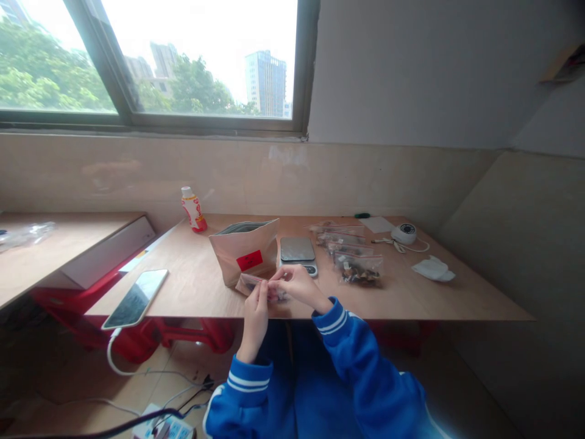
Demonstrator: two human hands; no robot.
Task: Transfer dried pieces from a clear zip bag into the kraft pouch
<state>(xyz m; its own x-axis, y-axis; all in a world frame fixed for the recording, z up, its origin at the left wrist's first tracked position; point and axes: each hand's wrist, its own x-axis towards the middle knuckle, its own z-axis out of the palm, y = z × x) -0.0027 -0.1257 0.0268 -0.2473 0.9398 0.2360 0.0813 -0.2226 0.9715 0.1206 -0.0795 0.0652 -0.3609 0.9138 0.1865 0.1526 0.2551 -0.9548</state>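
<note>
Both hands are closed on a small clear zip bag (249,281) at the table's front edge. My left hand (256,308) pinches its top edge between thumb and fingers. Right beside it, my right hand (296,285) pinches the same edge. Dark reddish contents show through the plastic below the fingers, too unclear to name. Just behind stands a large kraft paper pouch (219,253) with a red label, its top gaping. A small digital scale (297,250) lies behind my right hand, its front partly covered by that hand.
Several filled zip bags (361,271) lie right of the scale. Farther right are a white dome camera (404,234) with its cable and a crumpled white tissue (433,269). A phone (137,299) on a charging cable overhangs the left edge; a bottle (194,210) stands at the back.
</note>
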